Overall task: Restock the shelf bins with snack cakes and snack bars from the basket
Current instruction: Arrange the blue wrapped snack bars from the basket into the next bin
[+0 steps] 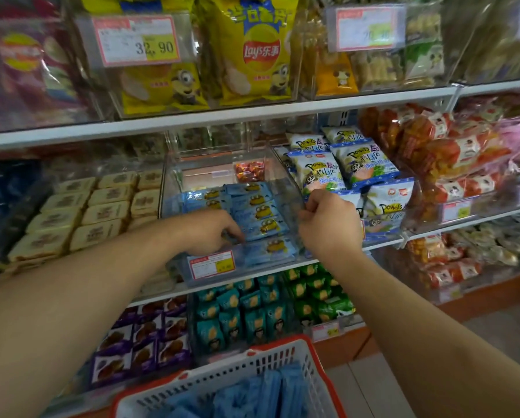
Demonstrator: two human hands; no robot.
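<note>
A clear plastic shelf bin (222, 164) on the middle shelf holds rows of blue snack packets (257, 212) with a yellow cartoon figure. My left hand (213, 233) reaches into the bin's front left, its fingers curled down onto the packets. My right hand (328, 221) pinches the bin's clear right wall near the front corner. Below, a white basket with a red rim (283, 354) holds more blue packets (261, 393).
Beige wrapped cakes (96, 206) fill the bin to the left, and white-and-blue bags (343, 170) fill the one to the right. Yellow chip bags (252, 49) sit on the shelf above. Teal, green and purple packets (240, 315) line the shelf below. A price tag (212, 263) hangs on the bin's front.
</note>
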